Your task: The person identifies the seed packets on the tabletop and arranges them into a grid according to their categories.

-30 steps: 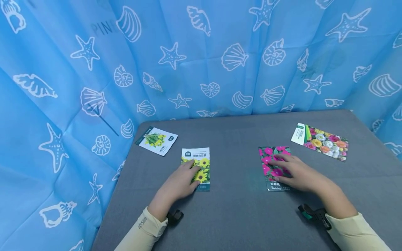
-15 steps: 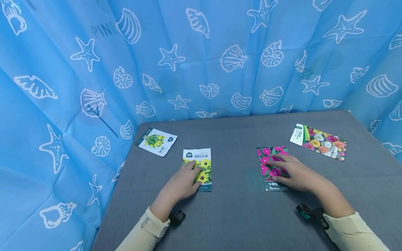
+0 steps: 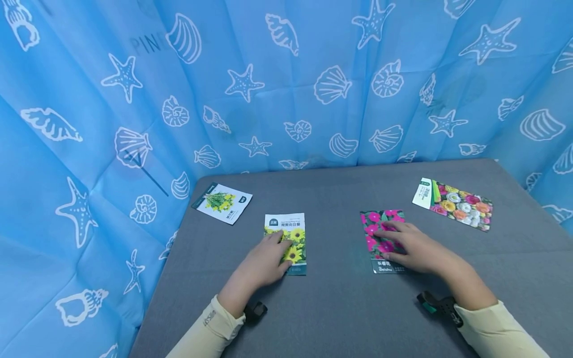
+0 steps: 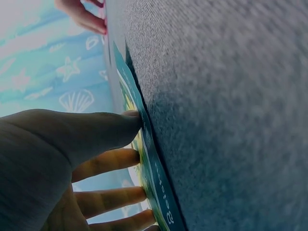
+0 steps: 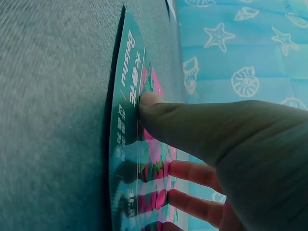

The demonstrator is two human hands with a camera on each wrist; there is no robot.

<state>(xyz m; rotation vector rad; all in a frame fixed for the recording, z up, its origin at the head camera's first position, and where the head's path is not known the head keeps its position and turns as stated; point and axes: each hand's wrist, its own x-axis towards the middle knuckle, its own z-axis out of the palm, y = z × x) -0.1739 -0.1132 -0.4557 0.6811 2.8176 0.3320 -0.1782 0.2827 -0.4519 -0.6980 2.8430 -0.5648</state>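
Observation:
Under my left hand [image 3: 266, 258] lies a seed packet with yellow sunflowers [image 3: 297, 248], flat on the grey table. In the left wrist view the thumb and fingertips press on the face of this packet [image 4: 156, 178], near its green end. My right hand [image 3: 414, 246] rests with spread fingers on a packet of pink flowers [image 3: 373, 231]. The right wrist view has the thumb by the dark lettered band of that packet [image 5: 125, 96], the other fingertips on the printed flowers. Neither hand curls round its packet.
A white packet with a yellow-flowered plant [image 3: 224, 203] lies at the table's back left. At the back right lies a packet of multicoloured blooms [image 3: 463, 205]. Behind the grey table [image 3: 331, 318] hangs a blue curtain [image 3: 277, 74] with shell prints.
Both hands have slid their packets slightly inward: the sunflower packet to the right, the pink-flower packet to the left. The two outer packets look unmoved on the table.

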